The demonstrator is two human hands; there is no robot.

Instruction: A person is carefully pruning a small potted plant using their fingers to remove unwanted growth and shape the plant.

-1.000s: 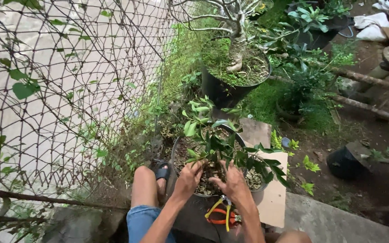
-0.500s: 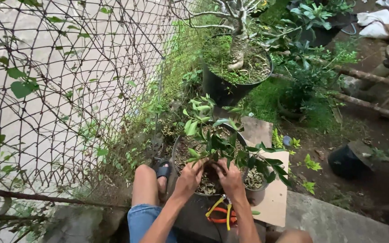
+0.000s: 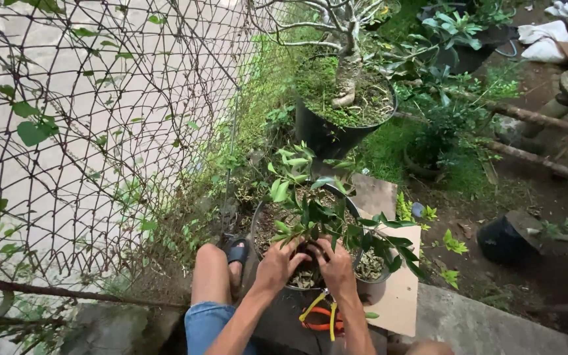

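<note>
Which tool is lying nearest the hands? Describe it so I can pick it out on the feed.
Start at the wire fence on the left and drop to the grey pot with the leafy plant both hands work in. Below the right hand lie pliers; their yellow and orange handles are the only bright colours there.

Pliers (image 3: 320,315) before pot (image 3: 264,220), fence (image 3: 100,131) left.

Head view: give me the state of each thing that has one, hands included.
left hand: fingers curled into the soil at the plant's base
right hand: pressed in beside the left, at the same spot
small plant: upright, leafy, in its pot
black pot: upright, filled with soil and debris
pliers: lying flat by the wrists, not held
large pot with tree: upright, untouched
chain-link fence: standing, vines through it
</note>
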